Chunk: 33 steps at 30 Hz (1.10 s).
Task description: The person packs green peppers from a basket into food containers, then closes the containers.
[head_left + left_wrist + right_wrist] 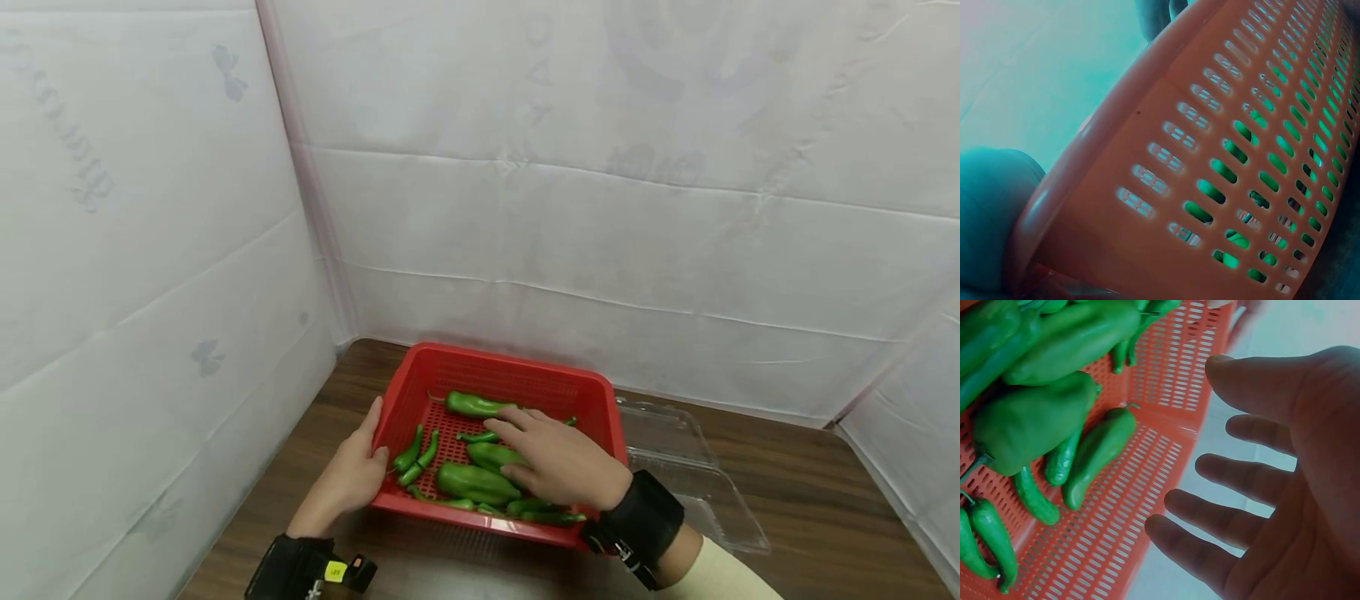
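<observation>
A red plastic basket (517,357) with slotted sides holds several green peppers. Large ones include a pale green pepper (474,481) near the front and another pepper (472,405) at the back; a pair of small peppers (417,457) lies by the left wall. My left hand (351,473) holds the basket's left rim. Over the right half of the basket is my right hand (566,458), its fingers spread and extended above the peppers, partly hiding them. In the right wrist view the right palm and fingers (1244,478) show nothing held.
A clear plastic clamshell container (701,496) lies opened on the wooden table (817,508), right of the basket and partly behind my right wrist. White sheeting (600,250) encloses the table at the back and both sides.
</observation>
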Each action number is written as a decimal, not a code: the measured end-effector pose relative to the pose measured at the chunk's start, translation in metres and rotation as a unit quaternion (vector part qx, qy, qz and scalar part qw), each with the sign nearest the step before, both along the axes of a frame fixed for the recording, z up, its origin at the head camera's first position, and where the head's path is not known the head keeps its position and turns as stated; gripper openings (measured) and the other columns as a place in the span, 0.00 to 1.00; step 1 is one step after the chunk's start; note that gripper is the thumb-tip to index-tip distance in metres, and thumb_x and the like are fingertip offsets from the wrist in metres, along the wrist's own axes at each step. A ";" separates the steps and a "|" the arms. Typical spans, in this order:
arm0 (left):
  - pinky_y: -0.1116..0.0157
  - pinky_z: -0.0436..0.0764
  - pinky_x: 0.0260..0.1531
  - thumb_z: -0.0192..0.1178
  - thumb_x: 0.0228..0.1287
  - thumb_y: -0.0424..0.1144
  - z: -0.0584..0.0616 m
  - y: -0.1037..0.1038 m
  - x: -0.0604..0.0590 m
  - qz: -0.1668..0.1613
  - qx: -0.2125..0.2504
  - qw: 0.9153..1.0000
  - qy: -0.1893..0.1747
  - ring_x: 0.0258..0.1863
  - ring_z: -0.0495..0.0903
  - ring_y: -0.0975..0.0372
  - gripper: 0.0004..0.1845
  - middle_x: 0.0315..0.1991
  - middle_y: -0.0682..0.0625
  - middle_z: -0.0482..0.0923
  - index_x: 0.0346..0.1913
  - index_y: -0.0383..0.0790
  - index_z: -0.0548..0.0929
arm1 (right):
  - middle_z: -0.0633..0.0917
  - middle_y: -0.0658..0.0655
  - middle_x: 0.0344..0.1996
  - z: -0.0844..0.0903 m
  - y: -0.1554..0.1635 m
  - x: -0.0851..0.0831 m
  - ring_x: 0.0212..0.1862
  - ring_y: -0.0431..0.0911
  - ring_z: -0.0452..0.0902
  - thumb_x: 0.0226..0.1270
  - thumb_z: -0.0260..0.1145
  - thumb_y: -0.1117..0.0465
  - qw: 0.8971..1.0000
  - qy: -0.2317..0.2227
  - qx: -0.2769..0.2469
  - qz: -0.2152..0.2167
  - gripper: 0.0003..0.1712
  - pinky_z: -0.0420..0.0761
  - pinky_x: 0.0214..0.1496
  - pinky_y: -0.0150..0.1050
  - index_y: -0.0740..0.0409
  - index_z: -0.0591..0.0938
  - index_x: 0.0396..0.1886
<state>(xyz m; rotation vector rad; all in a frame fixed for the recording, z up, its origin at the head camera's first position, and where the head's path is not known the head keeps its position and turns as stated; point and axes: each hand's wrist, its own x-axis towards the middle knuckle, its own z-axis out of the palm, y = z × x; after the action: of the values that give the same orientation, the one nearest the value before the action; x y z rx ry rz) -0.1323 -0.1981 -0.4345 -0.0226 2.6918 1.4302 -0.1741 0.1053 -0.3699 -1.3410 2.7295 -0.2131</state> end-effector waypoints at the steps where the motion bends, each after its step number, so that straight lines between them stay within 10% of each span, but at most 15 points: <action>1: 0.36 0.68 0.71 0.45 0.79 0.28 0.000 0.000 0.000 0.001 0.000 1.000 0.001 0.76 0.67 0.38 0.40 0.81 0.28 0.55 0.85 0.37 0.37 | 0.75 0.57 0.74 -0.002 -0.001 -0.002 0.73 0.54 0.73 0.76 0.66 0.50 1.000 0.002 0.004 0.004 0.34 0.79 0.69 0.49 0.52 0.71 0.78; 33: 0.36 0.72 0.68 0.46 0.78 0.28 -0.004 0.009 -0.005 0.014 0.007 1.000 0.001 0.75 0.68 0.37 0.40 0.80 0.30 0.57 0.85 0.39 0.40 | 0.87 0.53 0.59 -0.045 -0.027 -0.046 0.57 0.46 0.85 0.66 0.75 0.61 0.988 -0.079 0.127 -0.031 0.33 0.86 0.56 0.42 0.49 0.79 0.71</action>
<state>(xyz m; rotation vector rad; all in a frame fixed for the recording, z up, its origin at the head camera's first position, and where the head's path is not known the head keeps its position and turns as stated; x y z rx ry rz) -0.1376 -0.1893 -0.4383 -0.0581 2.6947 1.4565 -0.2201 0.0785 -0.4153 -1.1225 2.5639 0.0246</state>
